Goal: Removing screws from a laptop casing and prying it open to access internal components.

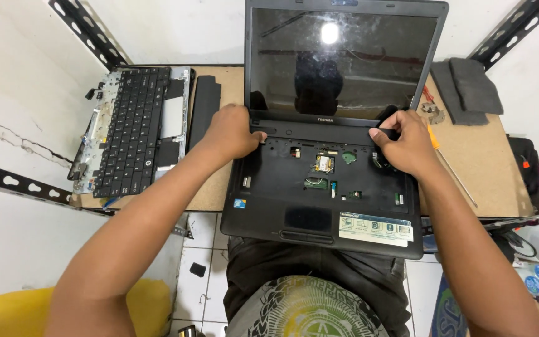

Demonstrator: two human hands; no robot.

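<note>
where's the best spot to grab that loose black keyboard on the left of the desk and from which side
Probably by its two long edges, coming from above. The keyboard lies flat, keys up, on an opened laptop base, with a black battery bar close along its right edge. The left hand is nearest; the right hand rests on the open laptop. A flat pinch across the width looks safest.

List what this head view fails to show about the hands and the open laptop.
- Left hand fingertips: curled over the laptop hinge strip; grip unclear.
- Right hand: covers the right hinge corner.
- Screen: dark, only glare and reflections.
- Parts in the open keyboard bay: too small to identify.
- Screwdriver: partly behind the right wrist.
</note>
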